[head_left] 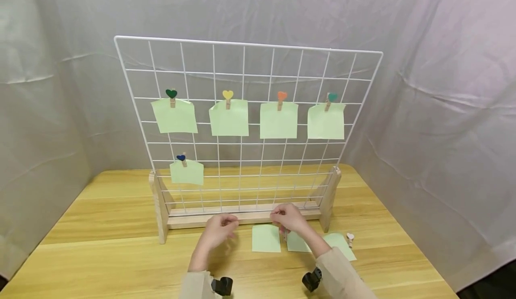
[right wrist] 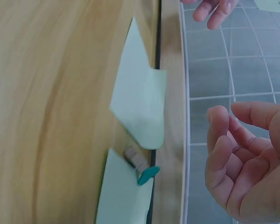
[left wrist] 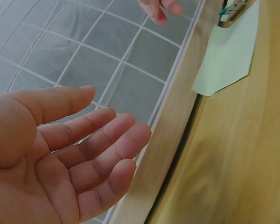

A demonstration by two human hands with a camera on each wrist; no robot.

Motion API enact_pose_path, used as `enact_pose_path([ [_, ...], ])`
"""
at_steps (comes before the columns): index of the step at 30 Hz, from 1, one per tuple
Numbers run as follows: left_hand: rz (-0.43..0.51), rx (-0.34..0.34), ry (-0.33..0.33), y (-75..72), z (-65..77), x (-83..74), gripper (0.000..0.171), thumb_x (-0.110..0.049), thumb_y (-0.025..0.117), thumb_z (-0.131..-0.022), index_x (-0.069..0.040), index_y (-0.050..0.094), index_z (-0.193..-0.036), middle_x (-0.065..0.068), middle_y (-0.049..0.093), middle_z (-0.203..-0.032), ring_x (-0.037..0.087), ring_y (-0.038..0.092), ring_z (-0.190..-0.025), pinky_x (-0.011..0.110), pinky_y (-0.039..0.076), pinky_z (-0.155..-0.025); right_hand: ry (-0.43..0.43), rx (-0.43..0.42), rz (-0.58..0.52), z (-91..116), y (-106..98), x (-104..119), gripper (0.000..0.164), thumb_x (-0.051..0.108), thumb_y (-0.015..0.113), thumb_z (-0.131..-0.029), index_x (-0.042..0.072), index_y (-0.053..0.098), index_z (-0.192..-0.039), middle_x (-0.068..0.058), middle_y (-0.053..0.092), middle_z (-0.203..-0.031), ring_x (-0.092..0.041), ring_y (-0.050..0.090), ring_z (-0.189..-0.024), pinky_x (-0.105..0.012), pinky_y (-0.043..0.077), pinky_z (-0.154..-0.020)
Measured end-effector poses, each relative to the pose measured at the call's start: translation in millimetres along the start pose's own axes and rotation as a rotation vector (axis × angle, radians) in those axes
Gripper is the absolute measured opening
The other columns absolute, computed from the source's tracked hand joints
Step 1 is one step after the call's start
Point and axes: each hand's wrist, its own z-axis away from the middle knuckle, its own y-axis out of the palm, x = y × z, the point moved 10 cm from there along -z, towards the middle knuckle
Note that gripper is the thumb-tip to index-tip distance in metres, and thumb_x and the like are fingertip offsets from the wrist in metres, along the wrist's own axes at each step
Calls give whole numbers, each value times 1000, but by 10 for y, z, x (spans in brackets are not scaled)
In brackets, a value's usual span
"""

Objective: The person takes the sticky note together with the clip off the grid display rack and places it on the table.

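My left hand point(head_left: 218, 231) hovers in front of the rack's wooden base point(head_left: 242, 219), palm up and fingers loosely bent in the left wrist view, holding nothing. Across from it, my right hand point(head_left: 289, 218) hangs over the notes with thumb and forefinger close together; nothing shows between them in the right wrist view. Below the right hand lie a pale green paper note point(head_left: 266, 240) and a second note point(head_left: 297, 244), partly covered by that arm. A small wooden clothespin with a teal heart point(right wrist: 147, 174) rests at the second note's edge.
A white wire grid point(head_left: 243, 46) stands upright behind the hands. Heart clothespins hold several green notes on it, four-abreast excluded from none: an upper row includes one note point(head_left: 228, 122), and a lower left note point(head_left: 187, 173) hangs alone. A third table note point(head_left: 341, 246) lies right, beside a white-heart clothespin point(head_left: 350, 237).
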Motion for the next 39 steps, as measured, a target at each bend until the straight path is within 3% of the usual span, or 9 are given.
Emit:
enact_pose_path([
  [13,-30,-114,-4,-245,33,-95,23,-7,56,-86,10,58,-101,16,60,-82,30,61,-64,34,48,-60,-53,57,-111,-72,120,293,24,13,54,-89,-9,58,-98,-15,59,-74,-11,51,-43,-22,34,-40],
  [25,-55,-187,-26,-451,53,-111,23,-7,56,-86,7,60,-104,13,59,-80,26,59,-64,31,47,-59,-151,46,-99,-178,146,795,20,14,54,-88,-4,60,-94,-13,61,-74,-14,55,-47,-29,44,-43],
  [32,-66,-268,9,-637,113,-244,21,-8,58,-86,7,61,-101,15,60,-82,26,61,-66,28,45,-57,-183,60,-112,-206,215,1004,19,12,55,-88,-4,60,-95,-14,61,-74,-13,55,-47,-22,42,-41],
  [39,-90,-355,6,-854,207,-392,21,-11,56,-87,4,62,-102,11,63,-84,18,61,-67,25,45,-56,-205,78,-105,-218,290,1185,18,13,55,-88,-4,61,-93,-11,61,-72,-16,56,-48,-26,44,-41],
])
